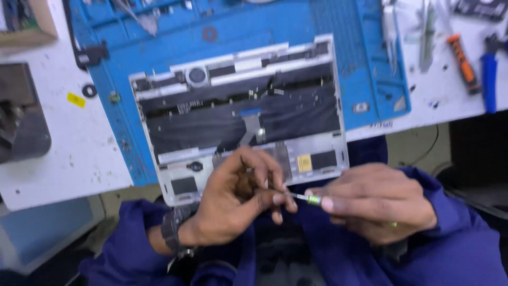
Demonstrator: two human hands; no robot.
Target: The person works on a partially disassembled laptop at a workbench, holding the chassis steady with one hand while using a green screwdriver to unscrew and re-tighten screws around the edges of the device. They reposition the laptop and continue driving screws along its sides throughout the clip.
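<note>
An opened white laptop base lies on a blue work mat, its dark inner panel and ribbon cable exposed. Below its near edge, over my lap, my right hand grips a small screwdriver with a green band, tip pointing left. My left hand, with a dark watch on the wrist, pinches the metal tip of that screwdriver between thumb and fingers. Whether a screw sits at the tip is too small to tell. Both sleeves are dark blue.
The mat rests on a white bench. At the right lie tweezers, an orange-handled tool and a blue-handled tool. A dark device sits at the left edge, a black ring and yellow tag near it.
</note>
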